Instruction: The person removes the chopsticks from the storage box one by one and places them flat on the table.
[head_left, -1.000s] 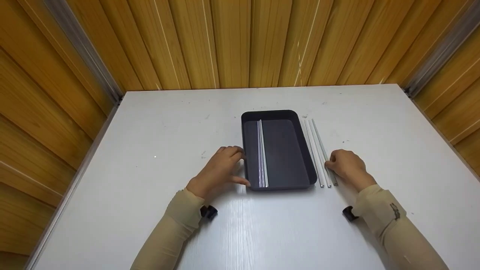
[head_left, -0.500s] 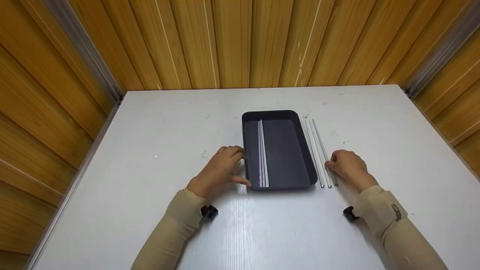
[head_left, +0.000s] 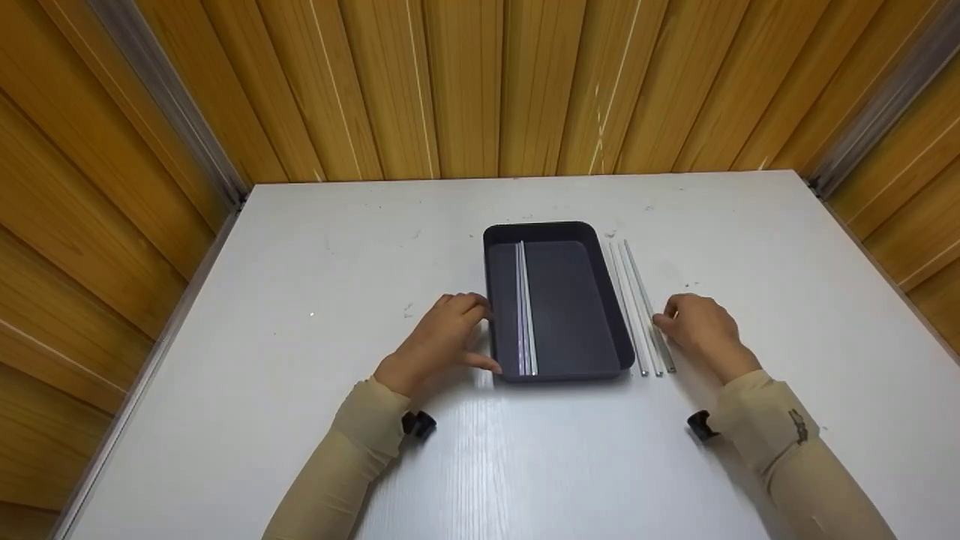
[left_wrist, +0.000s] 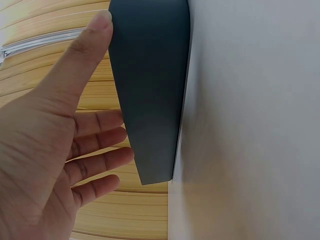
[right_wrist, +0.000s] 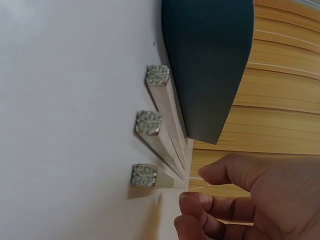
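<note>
A dark shallow tray [head_left: 581, 315] stands lengthwise on the white table, with a few thin pale rods [head_left: 528, 315] along its left side. My left hand [head_left: 442, 337] is at the tray's left wall, its fingers extended and the fingertips right at the rim in the left wrist view. To the tray's right lie three square-section rods with speckled grey ends, the outermost rod [head_left: 638, 277] slightly splayed from the others. My right hand [head_left: 697, 326] hovers beside that rod, fingers loosely bent. In the right wrist view, a gap shows between the thumb [right_wrist: 225, 170] and fingertips, with nothing held.
The white table [head_left: 360, 247] extends to both sides of the tray. Wood-grain panels [head_left: 465, 90] rise behind it and at the sides. A black wrist camera [head_left: 701, 426] sits under the right sleeve, another black camera [head_left: 421, 424] by the left.
My right hand has shifted slightly up and to the right, its thumb and fingers coming away from the outermost rod. The left hand and tray stay put.
</note>
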